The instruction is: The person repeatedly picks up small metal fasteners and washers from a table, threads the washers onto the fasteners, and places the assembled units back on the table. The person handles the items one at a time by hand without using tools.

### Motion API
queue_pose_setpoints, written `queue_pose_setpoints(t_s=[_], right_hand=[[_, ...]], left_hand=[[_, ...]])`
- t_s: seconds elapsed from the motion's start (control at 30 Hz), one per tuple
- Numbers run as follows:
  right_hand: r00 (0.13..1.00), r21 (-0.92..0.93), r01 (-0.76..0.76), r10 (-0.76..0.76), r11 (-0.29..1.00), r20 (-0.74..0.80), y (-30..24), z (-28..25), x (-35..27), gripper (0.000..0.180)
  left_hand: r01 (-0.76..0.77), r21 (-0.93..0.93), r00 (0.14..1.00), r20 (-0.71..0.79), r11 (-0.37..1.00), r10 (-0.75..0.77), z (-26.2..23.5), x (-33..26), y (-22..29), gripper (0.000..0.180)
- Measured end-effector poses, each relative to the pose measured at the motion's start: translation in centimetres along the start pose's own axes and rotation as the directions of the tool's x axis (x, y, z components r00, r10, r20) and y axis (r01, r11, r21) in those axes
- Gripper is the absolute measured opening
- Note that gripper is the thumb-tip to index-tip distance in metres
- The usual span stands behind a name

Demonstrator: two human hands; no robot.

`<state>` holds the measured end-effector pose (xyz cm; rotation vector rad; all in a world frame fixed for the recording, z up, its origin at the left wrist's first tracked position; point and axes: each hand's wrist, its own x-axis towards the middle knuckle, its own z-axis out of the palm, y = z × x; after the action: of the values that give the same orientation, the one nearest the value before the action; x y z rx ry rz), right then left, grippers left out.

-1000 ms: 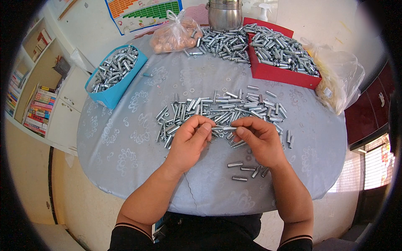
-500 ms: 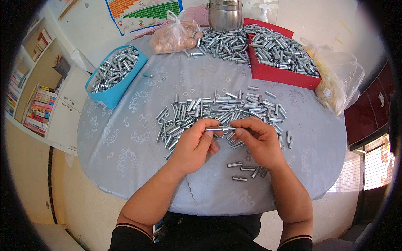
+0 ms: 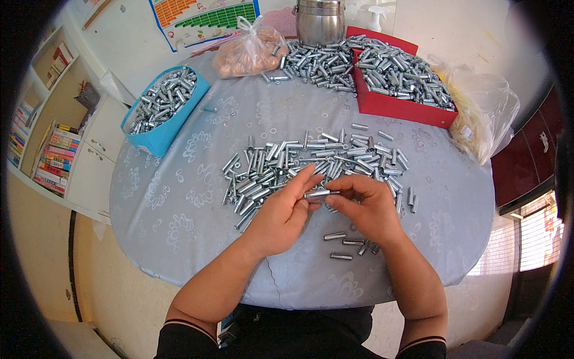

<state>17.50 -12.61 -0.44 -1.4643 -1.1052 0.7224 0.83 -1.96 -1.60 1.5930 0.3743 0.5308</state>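
Observation:
A shiny sleeve anchor bolt [image 3: 317,194] lies level between my hands, above the near edge of the pile. My right hand [image 3: 368,206] pinches its right end between thumb and fingers. The other end reaches my left hand [image 3: 281,218], whose index finger points up and away, apart from the thumb. Some left fingertips show just below the metal; how firmly they touch it is hard to see. Beyond my hands spreads a loose pile of metal sleeves and bolts [image 3: 263,173]. Several loose sleeves [image 3: 341,256] lie nearer me, beside my right wrist.
A blue box [image 3: 156,140] of metal pieces stands at the left, a red box [image 3: 406,113] of them at the far right. Behind are another heap [image 3: 320,66], a bag of round brown items [image 3: 248,57] and a steel pot [image 3: 321,24]. A plastic bag [image 3: 487,119] sits rightmost.
My left index finger has lifted off the anchor bolt and straightened. The bolt has come slightly lower and nearer me, with my right hand still pinching its right end.

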Motion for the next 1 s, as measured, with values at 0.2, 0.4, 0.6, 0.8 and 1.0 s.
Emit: queue_pose_setpoints(t_s=[0.2,0.4,0.6,0.8,1.0], right_hand=[[0.997,0.087,-0.073,0.073,0.994,-0.007,-0.5,0.1,0.1,0.015],[0.997,0.097,-0.045,0.051,0.994,-0.054,-0.2,-0.2,0.3,0.014],[0.996,0.084,-0.047,0.053,0.995,-0.074,-0.3,-0.3,0.3,0.011],[0.967,-0.337,0.166,-0.085,0.927,0.242,-0.8,-3.6,0.6,0.011],[0.839,-0.543,0.319,0.035,0.777,0.543,-0.9,-5.6,0.1,0.009]], left_hand=[[0.02,0.004,0.999,-0.047,1.0,-0.02,-0.8,0.3,0.1,0.033],[0.025,0.01,0.985,-0.172,1.0,-0.023,-0.7,0.3,0.9,0.022],[0.001,-0.064,0.968,-0.249,0.998,-0.017,-0.9,0.4,1.0,0.023],[0.0,-0.163,0.944,-0.325,0.987,-0.054,-1.5,0.6,1.1,0.018],[0.014,-0.127,0.961,-0.271,0.992,-0.048,-0.9,0.5,0.7,0.019]])
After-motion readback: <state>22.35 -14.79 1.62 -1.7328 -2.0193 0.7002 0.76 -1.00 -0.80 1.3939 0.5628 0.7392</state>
